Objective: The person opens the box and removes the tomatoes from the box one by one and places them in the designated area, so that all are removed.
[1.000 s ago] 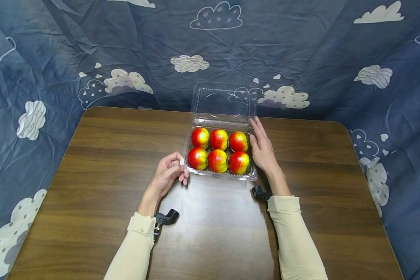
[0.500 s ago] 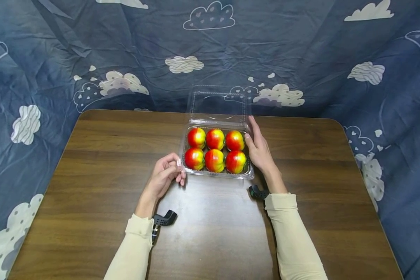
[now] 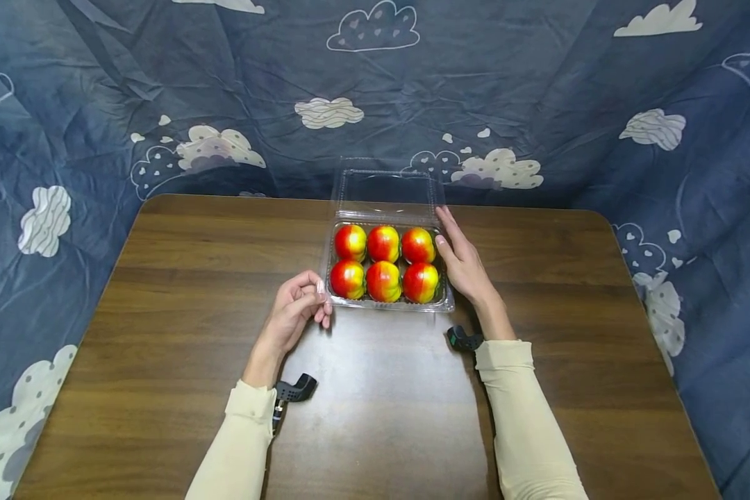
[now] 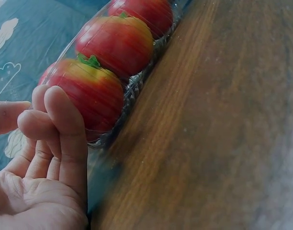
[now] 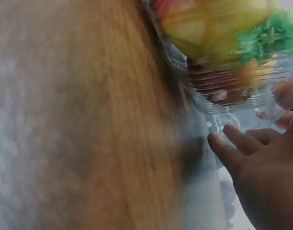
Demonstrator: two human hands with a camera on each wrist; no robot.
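A clear plastic clamshell container (image 3: 406, 307) sits near the far side of the table, its hinged lid (image 3: 387, 187) raised at the back. Several red-and-yellow fruits (image 3: 384, 281) fill it in two rows; the left wrist view shows green leaves on a fruit (image 4: 91, 96). My left hand (image 3: 295, 312) pinches the container's front left corner between thumb and curled fingers. Along the right side, my right hand (image 3: 467, 271) touches the container with fairly straight fingers, its thumb at the rim. The right wrist view shows these fingers (image 5: 228, 148) beside the ribbed plastic wall.
The brown wooden table (image 3: 375, 423) extends in front and to both sides. Behind it hangs a blue cloth (image 3: 256, 83) with cloud prints, close to the raised lid. Black wrist cameras (image 3: 296, 387) are strapped by both sleeves.
The container shifts slightly away, and its lid looks shorter, with its top edge lower in view. Both hands keep their places on the container. The head view has moved a little.
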